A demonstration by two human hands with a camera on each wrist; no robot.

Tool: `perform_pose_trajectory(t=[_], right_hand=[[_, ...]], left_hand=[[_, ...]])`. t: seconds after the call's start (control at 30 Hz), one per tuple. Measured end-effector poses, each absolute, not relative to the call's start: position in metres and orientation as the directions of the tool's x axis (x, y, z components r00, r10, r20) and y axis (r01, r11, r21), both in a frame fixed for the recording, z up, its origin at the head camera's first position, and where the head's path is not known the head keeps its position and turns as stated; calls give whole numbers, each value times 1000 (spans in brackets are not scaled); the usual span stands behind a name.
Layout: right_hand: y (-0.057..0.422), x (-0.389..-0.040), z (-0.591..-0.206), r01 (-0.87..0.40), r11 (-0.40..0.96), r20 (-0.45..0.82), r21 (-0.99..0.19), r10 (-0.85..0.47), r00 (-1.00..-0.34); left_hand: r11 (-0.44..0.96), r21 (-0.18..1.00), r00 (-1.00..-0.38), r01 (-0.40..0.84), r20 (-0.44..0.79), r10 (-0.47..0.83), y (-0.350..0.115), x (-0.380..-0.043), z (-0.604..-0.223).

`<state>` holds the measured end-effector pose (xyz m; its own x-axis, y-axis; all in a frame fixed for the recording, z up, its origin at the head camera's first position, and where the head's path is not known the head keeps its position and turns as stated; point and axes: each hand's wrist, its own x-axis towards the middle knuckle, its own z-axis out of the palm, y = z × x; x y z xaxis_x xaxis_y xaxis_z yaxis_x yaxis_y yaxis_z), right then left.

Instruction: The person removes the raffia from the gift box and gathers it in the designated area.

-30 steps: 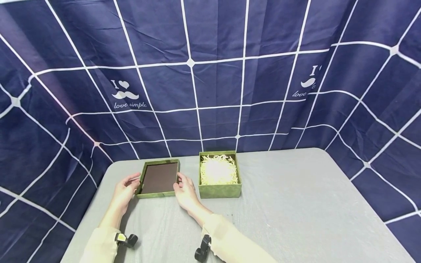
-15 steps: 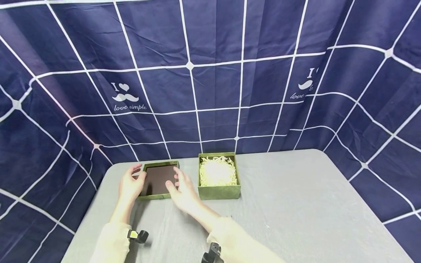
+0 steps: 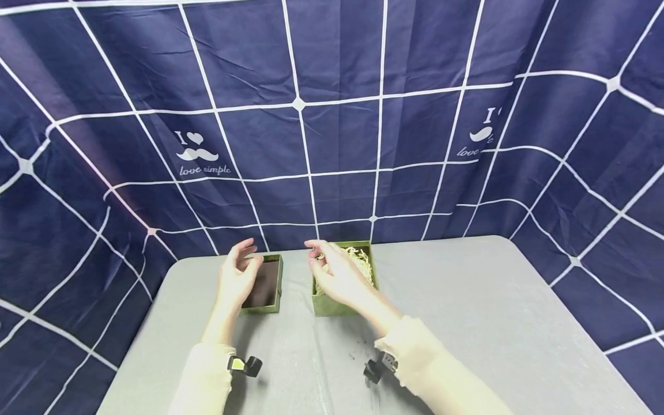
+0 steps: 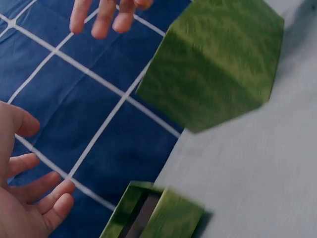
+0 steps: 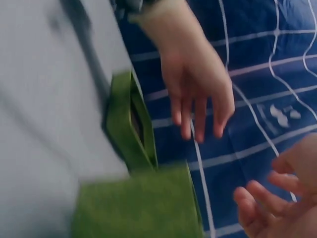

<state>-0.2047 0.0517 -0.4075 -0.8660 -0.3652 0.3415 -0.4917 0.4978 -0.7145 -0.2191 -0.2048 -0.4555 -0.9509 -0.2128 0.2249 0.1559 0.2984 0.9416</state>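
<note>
Held left hand point(image 3: 237, 282), loose, gripping nothing, near shallow, square-cornered, green, brown-lined tray point(image 3: 267, 285), opening upward; held right hand point(image 3: 337, 275), also gripping nothing, near deep, square-cornered green box point(image 3: 332, 306) of pale shreds point(image 3: 365, 262), opening upward, three o'clock from tray. Couldn't tell long axes.

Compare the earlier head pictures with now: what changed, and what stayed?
The left hand and right hand came away from the shallow green box and moved rightward; the right hand now partly hides the shred-filled box. Both boxes stayed put.
</note>
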Motion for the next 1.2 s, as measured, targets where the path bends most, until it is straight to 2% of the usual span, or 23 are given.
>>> perform_pose_trajectory(t=[0.13,0.27,0.63,0.93,1.2], right_hand=[[78,-213,-404,-555,547,351,-627,-438,-828],[101,-219,-404,-584,534,347,-611,-483,-804],[143,-228,-404,-594,567,288,-570,-539,-791],[152,-227,-406,-515,585,241,-627,-483,-842],[154,-228,-409,-505,614,225,-606,-477,-850]], left_hand=[[218,964,-972,156,188,-139,-188,-220,-457],[171,967,-976,190,205,-74,-174,-220,-464],[111,965,-968,236,223,115,-141,-216,-477],[128,958,-937,256,213,277,-133,-215,-491],[114,957,-908,266,208,364,-131,-215,-505]])
